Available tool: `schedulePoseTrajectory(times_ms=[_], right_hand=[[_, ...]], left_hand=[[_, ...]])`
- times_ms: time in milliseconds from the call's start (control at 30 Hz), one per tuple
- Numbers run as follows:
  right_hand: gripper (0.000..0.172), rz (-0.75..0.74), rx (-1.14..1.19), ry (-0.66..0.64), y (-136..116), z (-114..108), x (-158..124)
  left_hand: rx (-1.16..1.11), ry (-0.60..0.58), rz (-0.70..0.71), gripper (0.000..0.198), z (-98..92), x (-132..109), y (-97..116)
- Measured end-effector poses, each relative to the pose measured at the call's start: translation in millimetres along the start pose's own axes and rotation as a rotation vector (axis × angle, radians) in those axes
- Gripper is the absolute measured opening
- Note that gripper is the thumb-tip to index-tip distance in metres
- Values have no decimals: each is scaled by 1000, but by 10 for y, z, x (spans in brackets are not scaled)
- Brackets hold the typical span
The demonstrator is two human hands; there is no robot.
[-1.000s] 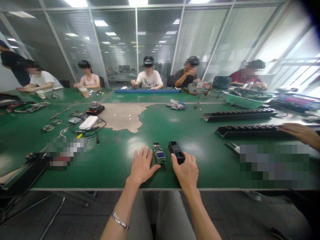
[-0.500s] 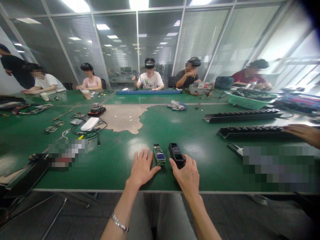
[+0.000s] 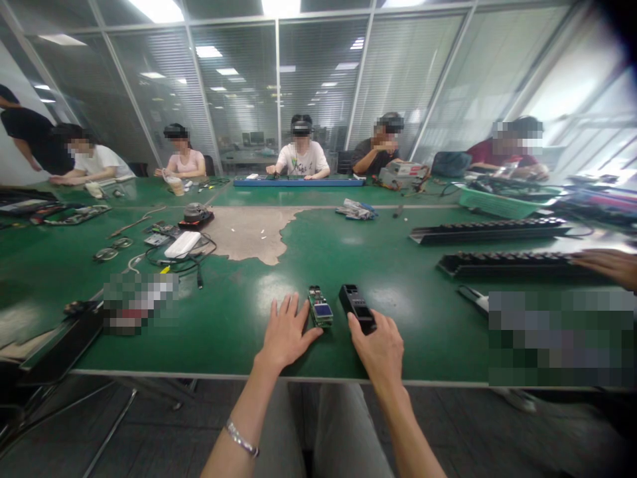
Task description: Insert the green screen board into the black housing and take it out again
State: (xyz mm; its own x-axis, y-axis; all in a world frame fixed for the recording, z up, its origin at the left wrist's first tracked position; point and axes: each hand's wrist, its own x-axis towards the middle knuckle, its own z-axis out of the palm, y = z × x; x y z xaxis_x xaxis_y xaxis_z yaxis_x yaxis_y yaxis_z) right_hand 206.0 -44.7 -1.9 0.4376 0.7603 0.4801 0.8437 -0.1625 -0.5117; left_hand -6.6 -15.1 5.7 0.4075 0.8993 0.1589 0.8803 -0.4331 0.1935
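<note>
My left hand (image 3: 286, 332) lies flat on the green table, fingers spread, just left of a small green circuit board (image 3: 319, 308) with a little blue screen. Its thumb reaches close to the board's near end; whether they touch I cannot tell. To the right of the board is a black plastic housing (image 3: 356, 307) with rectangular openings in its top. My right hand (image 3: 381, 338) grips the near end of this housing between thumb and fingers, and some of the fingertips are hidden behind it. Board and housing lie side by side, apart from each other.
Two long black metal strips (image 3: 452, 264) lie to the right, where another person's hand (image 3: 604, 264) rests. A white box (image 3: 182, 245) with cables sits at the left. Further back are a green basket (image 3: 507, 202) and several seated people.
The view has shifted slightly. My hands, the circuit board and the black housing keep nearly the same places. Across the table, a person's raised hand has come down to the blue bar.
</note>
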Motion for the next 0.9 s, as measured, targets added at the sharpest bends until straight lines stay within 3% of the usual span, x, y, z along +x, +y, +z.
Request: schedulePoseTrajectory(times_ms=[200, 500, 900], right_hand=[[51, 0, 111, 27, -97, -104, 88], [50, -89, 227, 6, -632, -75, 45], [43, -78, 38, -125, -953, -75, -125]], left_hand=[[3, 11, 3, 75, 18, -2, -11], [-4, 27, 13, 74, 23, -24, -27], [-27, -15, -7, 89, -11, -27, -41]])
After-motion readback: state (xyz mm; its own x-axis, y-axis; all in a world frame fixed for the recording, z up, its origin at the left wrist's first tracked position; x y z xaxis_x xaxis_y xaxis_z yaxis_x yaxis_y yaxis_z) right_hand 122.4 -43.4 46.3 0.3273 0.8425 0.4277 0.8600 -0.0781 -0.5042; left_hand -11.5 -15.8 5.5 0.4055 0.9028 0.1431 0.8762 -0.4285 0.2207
